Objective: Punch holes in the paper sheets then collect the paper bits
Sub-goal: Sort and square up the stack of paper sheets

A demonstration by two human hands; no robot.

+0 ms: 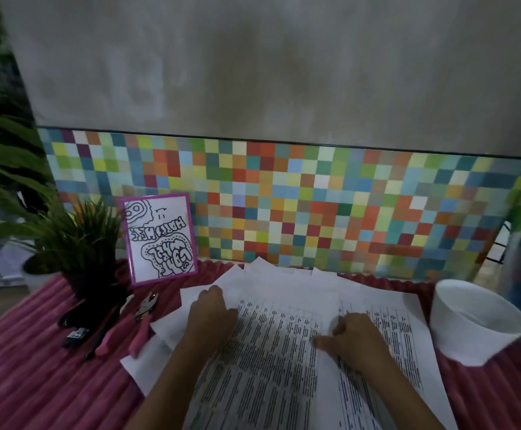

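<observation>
Where the paper sheets (271,352) lie: fanned in a loose, overlapping pile on the pink ribbed cloth (36,377), printed tables face up, directly under both hands.
Left hand (212,315): rests on the upper left of the top sheet, fingers close together and loosely bent; no pinch shows.
Right hand (357,338): sits at the seam where one sheet overlaps another, fingers curled under, thumb stretched flat across the print; blur hides whether an edge is caught.
Plier punch (143,330): pink-handled, lying untouched just left of the pile, near the potted plant (82,243).
White bowl (476,324): stands just beside the pile's right edge, a likely home for the cuttings.
Handling: the sheets look thin, light and floppy, apt to slide over one another and crease if grabbed mid-page. They are probably best squared into a thin stack and pinched along one margin while the other hand presses flat.
Risk: anything punched out would be tiny and prone to lodge in the cloth's ribs.
Stage: no holes can be made out, so punching appears not yet begun.
</observation>
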